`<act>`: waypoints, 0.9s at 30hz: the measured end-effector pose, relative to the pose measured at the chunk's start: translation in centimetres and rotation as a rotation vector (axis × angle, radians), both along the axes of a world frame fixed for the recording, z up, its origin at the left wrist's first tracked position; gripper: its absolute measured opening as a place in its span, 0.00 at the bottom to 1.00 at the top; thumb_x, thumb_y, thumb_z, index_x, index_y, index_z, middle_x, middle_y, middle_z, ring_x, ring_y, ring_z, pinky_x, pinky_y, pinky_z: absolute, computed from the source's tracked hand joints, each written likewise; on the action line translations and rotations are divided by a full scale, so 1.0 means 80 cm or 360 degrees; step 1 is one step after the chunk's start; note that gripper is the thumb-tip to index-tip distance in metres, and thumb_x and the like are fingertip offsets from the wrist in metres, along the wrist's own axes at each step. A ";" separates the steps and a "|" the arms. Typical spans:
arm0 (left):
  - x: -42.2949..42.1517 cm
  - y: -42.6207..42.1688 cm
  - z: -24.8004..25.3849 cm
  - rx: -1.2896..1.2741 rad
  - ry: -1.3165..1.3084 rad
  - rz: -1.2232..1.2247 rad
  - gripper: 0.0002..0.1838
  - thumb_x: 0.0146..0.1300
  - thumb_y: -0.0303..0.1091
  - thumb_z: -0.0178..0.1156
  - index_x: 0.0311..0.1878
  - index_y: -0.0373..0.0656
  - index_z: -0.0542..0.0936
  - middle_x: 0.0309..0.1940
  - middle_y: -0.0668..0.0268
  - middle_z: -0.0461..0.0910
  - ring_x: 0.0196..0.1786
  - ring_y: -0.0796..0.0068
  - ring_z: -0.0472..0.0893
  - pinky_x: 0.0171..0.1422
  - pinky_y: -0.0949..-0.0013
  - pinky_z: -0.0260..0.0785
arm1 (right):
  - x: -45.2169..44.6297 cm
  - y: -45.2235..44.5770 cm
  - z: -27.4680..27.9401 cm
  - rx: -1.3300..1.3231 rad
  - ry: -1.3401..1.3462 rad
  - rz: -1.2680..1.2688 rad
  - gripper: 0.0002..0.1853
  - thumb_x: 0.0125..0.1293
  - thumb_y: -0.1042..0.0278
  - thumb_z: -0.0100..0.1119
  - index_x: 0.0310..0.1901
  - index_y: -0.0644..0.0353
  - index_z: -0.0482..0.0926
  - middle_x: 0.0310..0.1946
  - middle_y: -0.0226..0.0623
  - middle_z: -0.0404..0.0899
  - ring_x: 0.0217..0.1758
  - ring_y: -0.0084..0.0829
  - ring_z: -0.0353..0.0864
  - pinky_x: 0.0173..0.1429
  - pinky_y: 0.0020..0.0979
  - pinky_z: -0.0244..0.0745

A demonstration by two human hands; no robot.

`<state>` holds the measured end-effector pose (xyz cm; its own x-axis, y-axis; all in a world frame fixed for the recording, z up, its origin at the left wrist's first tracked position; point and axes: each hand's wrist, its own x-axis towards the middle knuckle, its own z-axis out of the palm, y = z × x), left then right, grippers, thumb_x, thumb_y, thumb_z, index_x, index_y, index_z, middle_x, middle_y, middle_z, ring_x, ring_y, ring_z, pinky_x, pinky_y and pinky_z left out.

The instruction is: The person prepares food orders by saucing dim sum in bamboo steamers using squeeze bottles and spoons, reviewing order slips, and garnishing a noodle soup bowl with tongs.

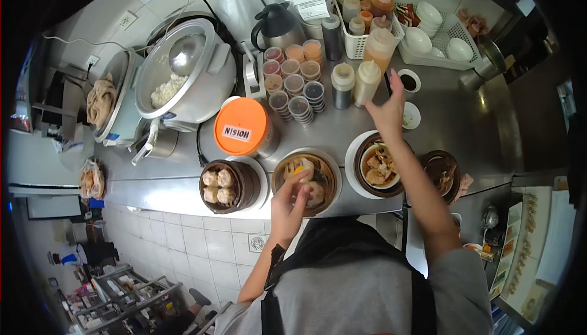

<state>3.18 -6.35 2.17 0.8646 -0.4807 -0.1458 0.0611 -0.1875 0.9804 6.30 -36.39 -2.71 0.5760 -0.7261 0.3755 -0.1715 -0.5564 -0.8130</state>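
My left hand (288, 211) reaches over the near rim of a bamboo steamer (333, 176) on a white plate. Its fingers are curled together beside a pale bun (315, 195), with a yellow patch at the fingertips. What they grip, if anything, is hidden. My right hand (389, 113) is raised with thumb and fingers spread, close to a squeeze bottle (367, 82) of pale sauce. A gap between thumb and fingers shows nothing held. Below my right forearm sits a steamer with a bowl of chunky food in brown sauce (379, 167).
Left stand a steamer of several dumplings (218, 187) and an orange-lidded tub (242, 126) marked "NISIOH". Behind are stacked sauce cups (294, 84), a dark bottle (343, 85) and a large rice cooker (208, 90). Small sauce dishes (411, 116) lie to the right.
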 end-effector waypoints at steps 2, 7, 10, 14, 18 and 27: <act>0.007 0.014 -0.007 -0.0092 0.0228 0.0065 0.16 0.69 0.30 0.56 0.58 0.41 0.76 0.33 0.68 0.80 0.35 0.82 0.78 0.42 0.78 0.71 | -0.006 0.024 -0.004 0.0075 -0.0072 -0.0010 0.43 0.44 0.70 0.74 0.63 0.61 0.62 0.59 0.49 0.70 0.62 0.47 0.70 0.66 0.40 0.65; 0.039 0.003 -0.005 -0.0127 0.0030 -0.0106 0.15 0.69 0.29 0.56 0.57 0.39 0.76 0.35 0.68 0.80 0.37 0.82 0.78 0.44 0.77 0.71 | 0.049 0.075 -0.040 0.0313 -0.0103 0.0064 0.41 0.47 0.69 0.73 0.64 0.62 0.63 0.64 0.49 0.66 0.66 0.44 0.68 0.68 0.40 0.63; 0.052 -0.005 0.006 -0.0178 -0.0065 -0.0153 0.14 0.69 0.28 0.56 0.56 0.37 0.76 0.37 0.67 0.79 0.38 0.81 0.78 0.46 0.76 0.71 | 0.091 0.087 -0.054 0.0388 -0.0115 -0.0266 0.41 0.46 0.66 0.74 0.61 0.65 0.65 0.60 0.50 0.70 0.64 0.45 0.69 0.67 0.39 0.64; 0.053 -0.008 0.001 -0.0223 -0.0154 -0.0202 0.14 0.66 0.26 0.58 0.54 0.40 0.78 0.33 0.67 0.80 0.36 0.82 0.79 0.45 0.77 0.70 | 0.124 0.085 -0.055 0.0519 -0.0076 -0.0470 0.38 0.45 0.63 0.76 0.57 0.66 0.68 0.55 0.51 0.75 0.59 0.45 0.75 0.62 0.39 0.68; 0.062 0.001 -0.003 -0.0172 -0.0290 -0.0305 0.13 0.65 0.25 0.58 0.53 0.39 0.79 0.33 0.67 0.80 0.36 0.82 0.79 0.44 0.77 0.71 | 0.104 0.091 -0.026 0.0460 -0.0308 -0.0343 0.33 0.47 0.63 0.76 0.53 0.66 0.71 0.47 0.48 0.80 0.51 0.41 0.80 0.57 0.35 0.72; 0.083 -0.006 -0.009 -0.0363 -0.0116 -0.0434 0.13 0.66 0.24 0.57 0.54 0.37 0.78 0.33 0.69 0.79 0.35 0.84 0.78 0.44 0.78 0.72 | -0.103 0.094 0.148 0.0242 -0.0329 -0.0161 0.36 0.52 0.69 0.73 0.61 0.63 0.65 0.50 0.42 0.78 0.52 0.28 0.78 0.55 0.31 0.73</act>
<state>9.81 -6.79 1.42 0.7044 -0.7081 0.0492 -0.0327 0.0368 0.9988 -1.91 -28.84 9.13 0.4199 -0.8330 0.3601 -0.0415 -0.4140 -0.9093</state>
